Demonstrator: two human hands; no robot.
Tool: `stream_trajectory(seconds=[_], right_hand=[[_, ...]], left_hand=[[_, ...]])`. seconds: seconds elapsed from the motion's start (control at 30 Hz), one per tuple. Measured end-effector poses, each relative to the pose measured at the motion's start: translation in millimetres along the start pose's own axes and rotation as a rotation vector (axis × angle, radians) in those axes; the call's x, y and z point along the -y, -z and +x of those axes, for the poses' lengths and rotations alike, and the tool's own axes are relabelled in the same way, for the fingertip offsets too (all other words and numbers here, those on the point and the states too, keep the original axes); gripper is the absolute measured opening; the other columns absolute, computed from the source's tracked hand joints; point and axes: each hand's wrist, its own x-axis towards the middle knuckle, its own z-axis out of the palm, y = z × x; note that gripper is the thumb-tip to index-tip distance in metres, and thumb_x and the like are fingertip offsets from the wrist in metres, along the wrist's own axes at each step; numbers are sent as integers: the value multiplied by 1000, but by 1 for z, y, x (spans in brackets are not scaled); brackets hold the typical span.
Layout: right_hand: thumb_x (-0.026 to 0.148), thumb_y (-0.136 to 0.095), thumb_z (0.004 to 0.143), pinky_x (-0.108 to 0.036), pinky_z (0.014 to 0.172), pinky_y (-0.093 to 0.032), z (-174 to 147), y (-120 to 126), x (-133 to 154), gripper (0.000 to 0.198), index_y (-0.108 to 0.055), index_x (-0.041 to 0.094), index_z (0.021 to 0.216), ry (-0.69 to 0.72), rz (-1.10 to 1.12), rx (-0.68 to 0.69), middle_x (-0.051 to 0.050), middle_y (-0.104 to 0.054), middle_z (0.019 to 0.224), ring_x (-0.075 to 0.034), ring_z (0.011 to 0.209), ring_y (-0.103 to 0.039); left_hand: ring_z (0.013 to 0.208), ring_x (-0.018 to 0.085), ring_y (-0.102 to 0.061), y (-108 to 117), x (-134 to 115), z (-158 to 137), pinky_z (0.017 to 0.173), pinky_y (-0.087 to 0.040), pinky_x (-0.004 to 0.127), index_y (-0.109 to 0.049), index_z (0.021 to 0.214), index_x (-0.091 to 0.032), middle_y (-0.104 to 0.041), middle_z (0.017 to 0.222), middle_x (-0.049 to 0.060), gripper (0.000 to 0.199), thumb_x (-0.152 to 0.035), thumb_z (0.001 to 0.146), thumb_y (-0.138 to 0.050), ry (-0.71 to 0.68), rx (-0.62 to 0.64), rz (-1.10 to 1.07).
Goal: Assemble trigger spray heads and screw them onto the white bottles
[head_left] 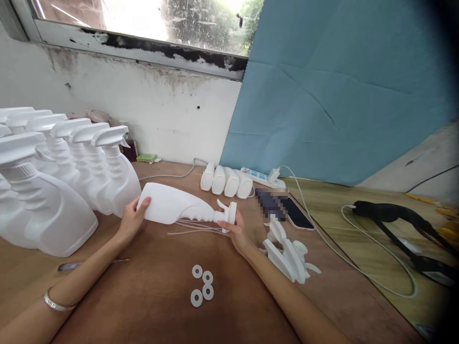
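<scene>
A white spray bottle (177, 203) lies crosswise over a brown table (143, 291), its long axis running left to right: the left hand (132, 220) grips its base, the right hand (236, 232) grasps the trigger head (232, 213) opposite.

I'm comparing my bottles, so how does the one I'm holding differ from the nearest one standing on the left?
The held bottle is tipped on its side; the near bottle stands upright on the table. The held bottle has the left hand at its base and the right hand at its sprayer; the near bottle has no hand on it. Both are white, with ridged necks and sprayers.
</scene>
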Motion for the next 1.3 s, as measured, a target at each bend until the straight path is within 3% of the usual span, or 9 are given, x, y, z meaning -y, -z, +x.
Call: stream_trajectory(seconds=[0.23,0.4,0.5,0.63,0.73,0.93,1.03,1.17,1.3], right_hand=[[41,-65,67,-27,46,-44,0,-6,3,38,-54,20,96,-37,-64,-66,2,-62,68,-14,51,-55],[29,-74,53,-30,60,-49,-2,-4,5,51,-54,23,99,-15,17,38,0,-64,90,-18,74,-60],[28,-76,51,-30,64,-48,1,-3,7,51,-56,20,97,18,-48,-41,0,-65,85,-18,74,-59],[40,-69,62,-30,61,-47,9,-9,19,40,-57,17,93,54,-138,-191,-2,-65,83,-18,72,-59],[43,-63,68,-32,74,-48,13,-20,44,38,-56,19,96,132,-28,-201,-3,-64,91,-20,86,-60],[30,-54,67,-46,82,-47,1,-52,117,47,-46,26,113,318,385,89,-5,-53,118,-26,98,-59],[16,-60,60,-46,86,-47,-4,-66,141,52,-49,27,110,464,357,215,-4,-48,123,-27,103,-57],[18,-64,67,-40,81,-50,0,-85,141,28,-55,24,94,573,255,65,-2,-57,108,-22,93,-62],[31,-60,74,-34,73,-50,6,-96,130,17,-56,21,87,451,98,38,-2,-62,92,-17,82,-62]], left_hand=[[68,17,-55,-2,-1,-4,58,-41,20,-63,94,-11,-65,79,4,52,-57,72,-51,-35,37,13],[68,17,-56,-1,-1,-3,57,-41,20,-62,94,-10,-65,79,5,54,-58,72,-50,1,31,0],[68,18,-57,-1,0,-2,56,-42,21,-62,93,-10,-66,78,5,55,-59,69,-54,30,24,-39],[69,19,-59,-6,3,-3,54,-47,23,-58,101,-11,-66,84,7,55,-56,68,-58,172,135,-234],[68,20,-61,-13,1,-10,53,-52,28,-55,105,-11,-65,88,12,48,-47,74,-57,312,255,-338],[73,22,-65,-21,-11,-29,66,-54,35,-44,120,-11,-66,93,14,51,-41,79,-54,640,499,-544],[99,26,-59,-18,-12,-32,82,-50,37,-39,126,-15,-61,110,13,61,-41,75,-60,582,621,-668],[110,28,-51,-14,-11,-32,92,-42,41,-42,124,-19,-58,117,10,75,-27,57,-76,339,799,-514],[108,27,-52,-22,-8,-38,94,-40,40,-49,117,-17,-59,116,7,70,-20,53,-77,146,852,-220]])
